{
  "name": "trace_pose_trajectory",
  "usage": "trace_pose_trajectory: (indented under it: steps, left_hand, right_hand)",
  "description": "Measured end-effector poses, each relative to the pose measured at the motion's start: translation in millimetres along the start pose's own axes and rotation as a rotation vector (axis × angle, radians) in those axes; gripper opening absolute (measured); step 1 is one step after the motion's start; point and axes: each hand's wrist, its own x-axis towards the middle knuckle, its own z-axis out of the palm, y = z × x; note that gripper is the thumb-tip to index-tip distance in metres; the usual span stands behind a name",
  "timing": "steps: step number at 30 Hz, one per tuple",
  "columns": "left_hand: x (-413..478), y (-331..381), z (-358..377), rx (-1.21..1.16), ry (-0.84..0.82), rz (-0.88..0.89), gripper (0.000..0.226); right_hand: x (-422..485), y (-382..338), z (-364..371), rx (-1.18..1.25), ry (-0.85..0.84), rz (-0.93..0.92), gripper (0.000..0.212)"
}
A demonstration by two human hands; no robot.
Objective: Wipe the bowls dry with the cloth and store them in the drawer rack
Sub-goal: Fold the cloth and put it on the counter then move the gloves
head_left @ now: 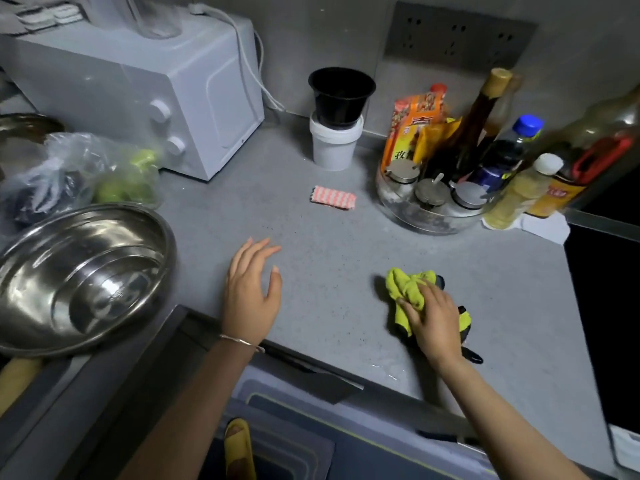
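A large steel bowl [79, 275] sits at the left, over the sink edge, with water streaks inside. A crumpled yellow-green cloth [410, 289] lies on the grey counter [329, 271] at the right front. My right hand [433, 317] rests on top of the cloth, its fingers curled into the fabric. My left hand [252, 289] hovers over the bare counter between bowl and cloth, fingers spread and holding nothing. No drawer rack shows.
A white microwave [166, 98] stands at the back left, bagged vegetables [86, 174] in front of it. A black tub on a white tub [337, 123] and a pink sponge [333, 198] lie mid-counter. A tray of bottles and condiment jars [450, 188] crowds the right. A dark hob [606, 306] borders the right edge.
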Motion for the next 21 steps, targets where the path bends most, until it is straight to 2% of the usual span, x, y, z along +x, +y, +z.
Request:
trace_pose_trajectory:
  steps: [3, 7, 12, 16, 21]
  left_hand:
    - [-8, 0, 5, -0.016, -0.009, -0.013, 0.035]
    - [-12, 1, 12, -0.030, -0.033, -0.038, 0.036]
    - [-14, 0, 27, -0.035, -0.071, -0.080, 0.037]
    - [-24, 8, 45, -0.041, -0.135, -0.118, 0.035]
    - [-27, 20, 69, -0.055, -0.178, -0.086, 0.031]
  right_hand:
    - [4, -28, -8, 0.072, 0.074, -0.043, 0.053]
    - [-22, -88, 13, 0.067, 0.082, -0.111, 0.051]
    - [-53, -128, 51, -0.122, -0.021, -0.141, 0.051]
    - [-66, -108, 50, -0.170, -0.059, -0.156, 0.060]
    - [-88, -29, 17, -0.133, 0.023, -0.103, 0.053]
